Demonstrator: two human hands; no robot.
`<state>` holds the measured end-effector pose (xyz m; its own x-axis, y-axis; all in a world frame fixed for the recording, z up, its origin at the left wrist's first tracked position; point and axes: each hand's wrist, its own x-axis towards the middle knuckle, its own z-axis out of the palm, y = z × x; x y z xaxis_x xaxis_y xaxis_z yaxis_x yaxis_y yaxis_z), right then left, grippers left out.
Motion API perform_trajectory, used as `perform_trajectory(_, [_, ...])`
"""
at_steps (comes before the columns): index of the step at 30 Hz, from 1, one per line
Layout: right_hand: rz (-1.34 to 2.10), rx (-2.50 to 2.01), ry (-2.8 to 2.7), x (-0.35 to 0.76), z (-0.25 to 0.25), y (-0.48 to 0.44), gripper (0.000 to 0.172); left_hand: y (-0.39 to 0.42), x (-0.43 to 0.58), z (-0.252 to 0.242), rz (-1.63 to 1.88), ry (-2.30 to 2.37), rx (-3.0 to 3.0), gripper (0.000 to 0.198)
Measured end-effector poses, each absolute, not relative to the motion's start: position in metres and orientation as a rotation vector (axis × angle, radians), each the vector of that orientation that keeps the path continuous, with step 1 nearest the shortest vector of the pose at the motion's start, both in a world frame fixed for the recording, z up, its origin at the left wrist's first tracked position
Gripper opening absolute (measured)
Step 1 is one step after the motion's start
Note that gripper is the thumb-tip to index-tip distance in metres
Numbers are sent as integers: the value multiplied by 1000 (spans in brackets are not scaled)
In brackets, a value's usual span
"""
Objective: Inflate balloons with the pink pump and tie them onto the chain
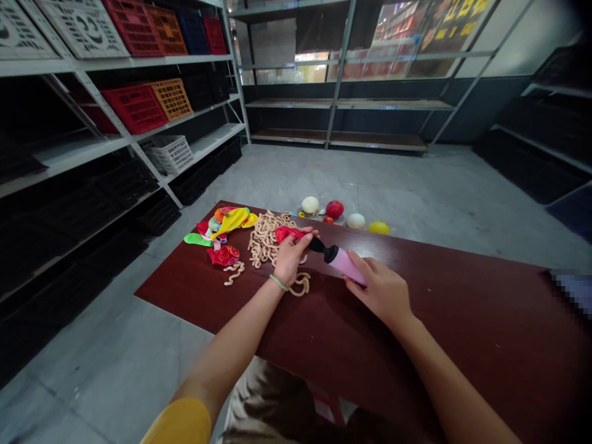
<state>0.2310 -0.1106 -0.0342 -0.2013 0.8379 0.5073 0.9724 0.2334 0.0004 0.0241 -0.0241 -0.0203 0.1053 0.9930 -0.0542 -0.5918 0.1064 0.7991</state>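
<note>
Storeroom shelving all round, dark red table (416,345) in front; left hand (289,256) pinches a limp red balloon (289,233) onto the nozzle, right hand (382,290) wraps the pink pump (345,262); looks like fitting stage, pumping needs that neck kept tight.

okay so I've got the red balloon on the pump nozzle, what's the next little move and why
Probably push the pink pump body in with your right hand for a first stroke. The red balloon is limp and uninflated, its neck pinched at the black nozzle by your left hand; keep that grip tight so it doesn't slip off.
</note>
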Motion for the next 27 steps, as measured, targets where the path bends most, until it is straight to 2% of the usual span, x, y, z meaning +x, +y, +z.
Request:
perform_trajectory(9, [-247,-1682,-2083,216,-27,-115,53,-32,26,-8,1283,464,580,47])
perform_trajectory(14, [-101,-1680,-2077,205,-30,-117,57,-34,35,-11,1494,559,544,38])
perform_trajectory(20, [-38,-1623,-2150,192,-29,-116,51,-41,35,1,1614,556,459,31])
perform_trajectory(27, [-99,-1760,-2050,189,-31,-116,61,-32,46,21,1695,632,496,28])
